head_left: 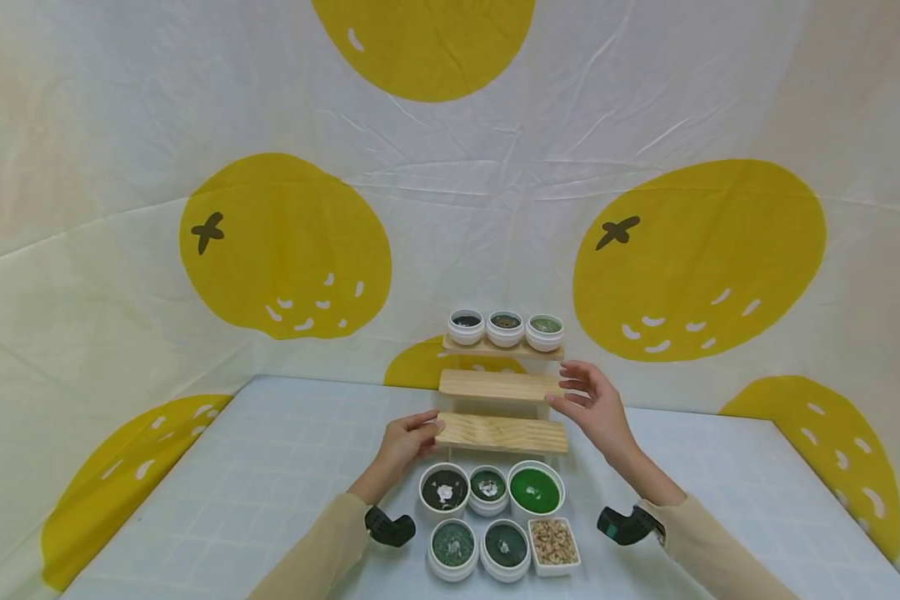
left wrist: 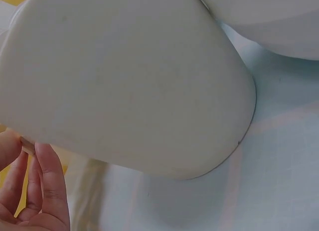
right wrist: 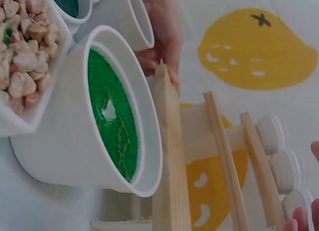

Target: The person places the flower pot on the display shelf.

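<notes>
In the head view, a three-tier wooden stand has a lowest board (head_left: 504, 434), a middle board (head_left: 495, 385) and a top board (head_left: 504, 350). My left hand (head_left: 405, 440) pinches the left end of the lowest board between thumb and fingers; the left wrist view shows this grip beside a large white bowl (left wrist: 129, 81). Near the right end of the middle board is my right hand (head_left: 598, 417), fingers loosely bent and holding nothing. Its fingertips (right wrist: 300, 218) show at the edge of the right wrist view. Three small white bowls (head_left: 505, 336) stand on the top board.
In front of the stand sit several white bowls with dark and green contents, among them a bright green one (head_left: 535, 490). A square dish (head_left: 555, 570) holds small pinkish-beige pieces. Behind the pale table (head_left: 217, 475) hangs a white cloth (head_left: 480, 217) printed with yellow fruit.
</notes>
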The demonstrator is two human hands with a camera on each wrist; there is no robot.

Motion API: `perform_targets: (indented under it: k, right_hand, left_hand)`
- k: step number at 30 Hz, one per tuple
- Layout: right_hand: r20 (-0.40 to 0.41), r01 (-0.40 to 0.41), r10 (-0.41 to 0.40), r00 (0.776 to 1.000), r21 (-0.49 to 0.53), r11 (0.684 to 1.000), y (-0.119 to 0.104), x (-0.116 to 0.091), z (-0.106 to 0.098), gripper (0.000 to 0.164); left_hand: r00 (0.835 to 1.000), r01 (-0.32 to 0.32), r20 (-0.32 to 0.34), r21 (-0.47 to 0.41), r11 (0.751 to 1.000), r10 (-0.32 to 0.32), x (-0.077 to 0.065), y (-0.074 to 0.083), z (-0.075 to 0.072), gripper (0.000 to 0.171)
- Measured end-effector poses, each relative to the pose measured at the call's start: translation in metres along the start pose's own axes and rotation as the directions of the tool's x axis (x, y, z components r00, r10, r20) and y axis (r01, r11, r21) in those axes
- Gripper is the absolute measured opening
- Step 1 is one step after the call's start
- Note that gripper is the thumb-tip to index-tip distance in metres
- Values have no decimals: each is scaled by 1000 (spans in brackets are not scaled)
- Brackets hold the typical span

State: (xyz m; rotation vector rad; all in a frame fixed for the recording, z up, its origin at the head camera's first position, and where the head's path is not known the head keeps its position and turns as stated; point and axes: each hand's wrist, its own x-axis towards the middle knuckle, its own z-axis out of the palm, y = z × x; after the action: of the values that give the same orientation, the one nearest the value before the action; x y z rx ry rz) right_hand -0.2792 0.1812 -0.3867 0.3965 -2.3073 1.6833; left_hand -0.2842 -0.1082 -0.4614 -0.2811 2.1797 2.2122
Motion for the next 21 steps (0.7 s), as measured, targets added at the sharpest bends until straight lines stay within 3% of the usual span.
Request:
perform_targets:
  k: [21]
  right_hand:
    - [82, -102, 103, 991, -20, 995, 16, -52, 0, 58]
  left_hand:
    - [1000, -6, -11, 6, 1000, 6, -1, -1, 1, 44]
